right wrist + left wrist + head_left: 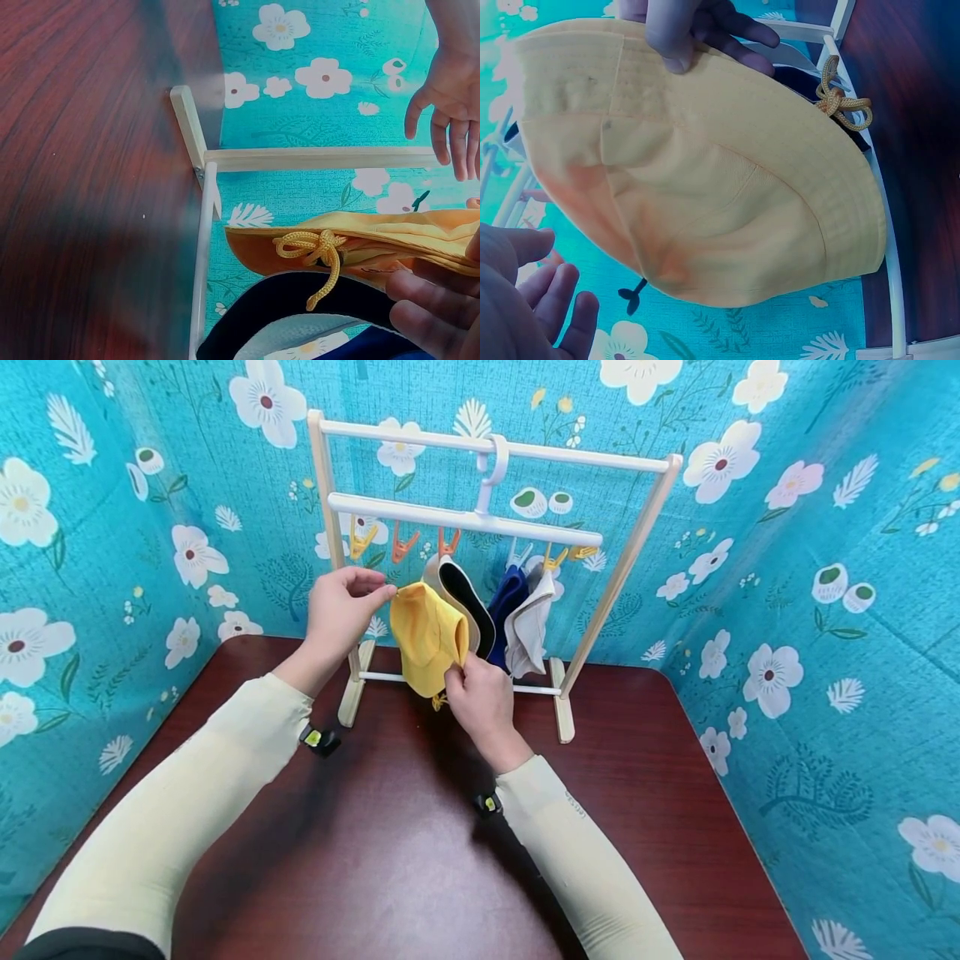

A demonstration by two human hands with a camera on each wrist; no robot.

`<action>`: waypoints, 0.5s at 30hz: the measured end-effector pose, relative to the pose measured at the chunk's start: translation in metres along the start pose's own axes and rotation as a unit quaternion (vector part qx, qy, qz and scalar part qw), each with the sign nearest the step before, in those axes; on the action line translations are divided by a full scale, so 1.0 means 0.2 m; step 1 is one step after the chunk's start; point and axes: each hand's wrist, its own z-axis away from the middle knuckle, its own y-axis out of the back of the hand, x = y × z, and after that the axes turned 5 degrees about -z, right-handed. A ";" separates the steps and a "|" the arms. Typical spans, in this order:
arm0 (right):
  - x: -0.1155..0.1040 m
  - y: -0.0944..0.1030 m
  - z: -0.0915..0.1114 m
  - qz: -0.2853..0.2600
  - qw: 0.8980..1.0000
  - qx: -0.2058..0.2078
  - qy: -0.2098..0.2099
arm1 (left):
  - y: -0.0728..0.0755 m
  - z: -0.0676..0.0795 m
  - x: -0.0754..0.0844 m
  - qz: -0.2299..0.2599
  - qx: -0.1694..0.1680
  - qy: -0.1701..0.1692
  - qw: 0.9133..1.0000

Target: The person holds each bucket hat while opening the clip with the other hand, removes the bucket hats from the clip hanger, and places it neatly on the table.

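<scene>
A yellow bucket hat (422, 639) with a knotted yellow cord (322, 244) is held up before a white clip hanger (450, 518). My right hand (483, 702) pinches its brim, thumb outside and fingers inside, as the left wrist view shows. Beside the crown, my left hand (337, 610) has loosely bent fingers; the left wrist view shows them apart from the fabric. Behind the yellow hat hang a beige hat with black lining (468, 602), a blue hat (510, 602) and a light grey hat (531, 622). The yellow hat partly covers the beige one.
A wooden rack (637, 552) with white bars bears the hanger on its top rail. At the left a yellow clip (363, 539) and an orange clip (405, 547) dangle. The rack stands on a dark red table (420, 860), with flowered blue cloth (825, 610) around it.
</scene>
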 end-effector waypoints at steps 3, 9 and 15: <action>0.00 0.00 0.00 -0.001 1.000 0.003 0.001 | 0.01 0.03 -0.01 -0.002 -0.006 -0.010 1.000; -0.01 0.01 0.00 -0.008 1.000 0.001 0.006 | 0.03 0.10 -0.02 -0.029 -0.009 -0.040 0.999; -0.01 0.03 0.01 -0.010 1.000 0.001 0.009 | 0.05 0.16 -0.05 -0.032 -0.019 -0.054 0.998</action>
